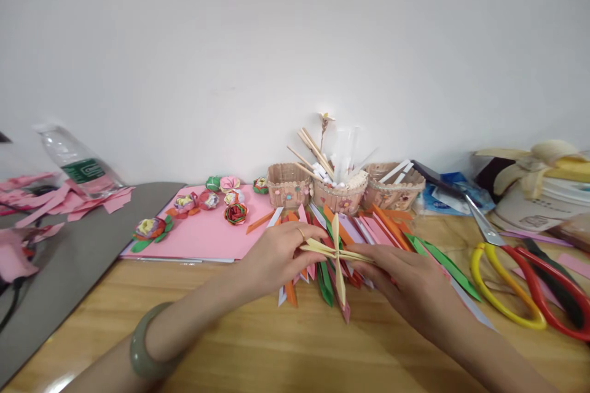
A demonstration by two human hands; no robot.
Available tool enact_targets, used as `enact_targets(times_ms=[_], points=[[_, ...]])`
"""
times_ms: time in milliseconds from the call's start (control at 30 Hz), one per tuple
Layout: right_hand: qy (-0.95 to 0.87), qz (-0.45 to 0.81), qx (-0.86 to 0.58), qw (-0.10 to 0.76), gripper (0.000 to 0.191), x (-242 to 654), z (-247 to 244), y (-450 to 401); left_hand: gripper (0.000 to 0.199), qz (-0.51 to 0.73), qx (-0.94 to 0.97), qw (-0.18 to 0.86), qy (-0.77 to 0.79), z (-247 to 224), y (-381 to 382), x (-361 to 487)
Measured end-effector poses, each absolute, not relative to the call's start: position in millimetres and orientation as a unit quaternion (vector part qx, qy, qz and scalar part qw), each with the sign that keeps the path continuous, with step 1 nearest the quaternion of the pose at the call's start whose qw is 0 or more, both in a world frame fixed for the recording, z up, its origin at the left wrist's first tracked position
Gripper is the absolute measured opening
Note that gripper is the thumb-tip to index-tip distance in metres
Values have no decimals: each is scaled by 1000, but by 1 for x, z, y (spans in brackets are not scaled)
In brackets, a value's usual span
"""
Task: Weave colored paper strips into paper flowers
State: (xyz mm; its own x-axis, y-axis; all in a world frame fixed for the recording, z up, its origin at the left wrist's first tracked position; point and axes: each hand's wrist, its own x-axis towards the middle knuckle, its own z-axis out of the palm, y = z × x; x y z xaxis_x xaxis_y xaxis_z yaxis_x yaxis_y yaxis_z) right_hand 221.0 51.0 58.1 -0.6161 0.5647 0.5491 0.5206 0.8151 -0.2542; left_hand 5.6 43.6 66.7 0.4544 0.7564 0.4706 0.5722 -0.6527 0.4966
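Note:
A pale yellow folded-paper piece (338, 254) shaped like a cross is held up in the middle, above a pile of coloured paper strips (325, 285). My left hand (280, 256), with a ring on one finger and a bangle on the wrist, pinches its left arms. From the right, my right hand (402, 276) grips the opposite arms between thumb and fingers. Green, orange, pink and lilac folded strips lie beneath and behind both hands on the wooden table (221, 344).
Several folded paper flowers (236, 213) sit on pink paper (205, 239) at left. Three small baskets (289, 189) stand by the wall. Yellow-handled scissors (485, 307) and red-handled scissors (537, 291) lie right. A bottle (83, 166) leans far left.

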Motion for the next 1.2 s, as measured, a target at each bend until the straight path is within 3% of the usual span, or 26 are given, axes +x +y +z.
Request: enact_targets(times_ms=[267, 400, 500, 600, 667, 767, 1000, 1200], points=[[-891, 19, -276, 361, 21, 225, 58, 50, 17, 386, 864, 85, 312, 67, 40, 3], [-863, 167, -330, 345, 20, 224, 66, 50, 14, 382, 831, 155, 375, 73, 40, 5], [-816, 283, -371, 342, 36, 222, 70, 50, 12, 386, 793, 208, 423, 76, 41, 5], [-789, 350, -379, 333, 32, 220, 72, 49, 23, 381, 744, 329, 439, 78, 41, 5], [-786, 353, -386, 329, 30, 219, 72, 49, 37, 381, 698, 438, 419, 80, 42, 5], [-796, 325, -389, 331, 26, 216, 70, 46, 37, 403, 622, 538, 402, 82, 43, 6], [-834, 264, -366, 316, 24, 211, 65, 38, 23, 345, 590, 562, 466, 84, 38, 16], [-796, 266, -393, 377, 23, 209, 72, 34, 20, 363, 583, 567, 456, 80, 31, 24]])
